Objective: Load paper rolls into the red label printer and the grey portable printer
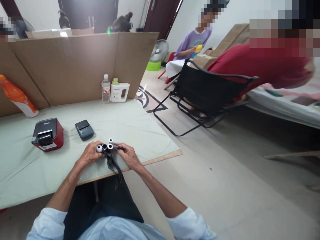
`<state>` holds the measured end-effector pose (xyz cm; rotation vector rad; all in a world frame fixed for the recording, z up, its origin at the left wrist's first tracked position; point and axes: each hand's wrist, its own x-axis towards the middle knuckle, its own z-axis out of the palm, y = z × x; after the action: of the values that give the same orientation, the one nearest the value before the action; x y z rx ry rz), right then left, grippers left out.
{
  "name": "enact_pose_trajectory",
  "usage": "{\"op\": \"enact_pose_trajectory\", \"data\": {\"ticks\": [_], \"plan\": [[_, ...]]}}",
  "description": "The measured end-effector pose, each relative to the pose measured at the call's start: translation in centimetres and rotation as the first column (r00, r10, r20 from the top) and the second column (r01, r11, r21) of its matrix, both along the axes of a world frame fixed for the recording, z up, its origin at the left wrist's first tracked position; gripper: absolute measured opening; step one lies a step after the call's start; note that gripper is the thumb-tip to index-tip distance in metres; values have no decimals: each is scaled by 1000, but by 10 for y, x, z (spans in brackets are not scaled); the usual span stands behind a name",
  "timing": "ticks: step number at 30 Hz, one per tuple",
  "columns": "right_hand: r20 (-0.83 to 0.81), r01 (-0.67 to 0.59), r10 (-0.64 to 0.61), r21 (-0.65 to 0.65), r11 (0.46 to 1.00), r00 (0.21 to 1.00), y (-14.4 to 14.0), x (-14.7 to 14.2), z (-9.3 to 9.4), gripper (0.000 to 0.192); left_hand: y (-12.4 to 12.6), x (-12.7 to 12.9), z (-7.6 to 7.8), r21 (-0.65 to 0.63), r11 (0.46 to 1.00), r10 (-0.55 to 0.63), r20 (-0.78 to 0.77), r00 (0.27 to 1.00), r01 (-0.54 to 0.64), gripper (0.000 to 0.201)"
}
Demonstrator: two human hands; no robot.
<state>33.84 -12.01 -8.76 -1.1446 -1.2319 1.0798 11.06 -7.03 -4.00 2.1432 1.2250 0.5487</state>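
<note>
My left hand (90,154) is closed around the side of a small white roll (99,149), which looks like printer paper with a dark core. Beside it, several similar rolls stand bunched together, among them a white roll (110,146) and a dark-rimmed one (104,146). A black strap (115,164) with frayed ends runs from the bunch and hangs over the table's front edge. My right hand (129,156) pinches a dark end of this strap to the right of the rolls. My fingertips are partly hidden behind the rolls.
On the pale-covered table (140,133) are a red-and-black label printer (48,133), a small dark handheld printer (84,129), an orange bottle (18,96), a water bottle (106,89) and a white jug (119,92). Cardboard (82,66) walls the back. A black folding chair (207,86) and two people are right.
</note>
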Motion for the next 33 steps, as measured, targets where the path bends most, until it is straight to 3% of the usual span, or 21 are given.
{"op": "enact_pose_trajectory", "data": {"ticks": [3,6,14,22,28,33], "plan": [[115,-22,14,65,998,993,-3,-7,-2,11,-4,2,1,33,999,1,-6,1000,0,33],[96,-25,18,72,997,995,-3,-24,-2,6,-7,-4,4,39,999,10,10,1000,-10,32],[104,-117,106,108,987,989,-3,-73,5,4,-8,-55,21,45,998,47,-21,999,-46,40],[373,-45,-75,302,952,925,-14,-52,-4,10,-13,-87,25,76,996,44,-55,998,-40,53],[532,-125,-131,418,900,837,-19,-47,-2,13,-11,-92,36,67,998,-2,-107,994,9,49],[598,-176,-141,439,881,789,-25,-44,1,15,-14,-90,46,89,995,-32,-109,994,42,51]]}}
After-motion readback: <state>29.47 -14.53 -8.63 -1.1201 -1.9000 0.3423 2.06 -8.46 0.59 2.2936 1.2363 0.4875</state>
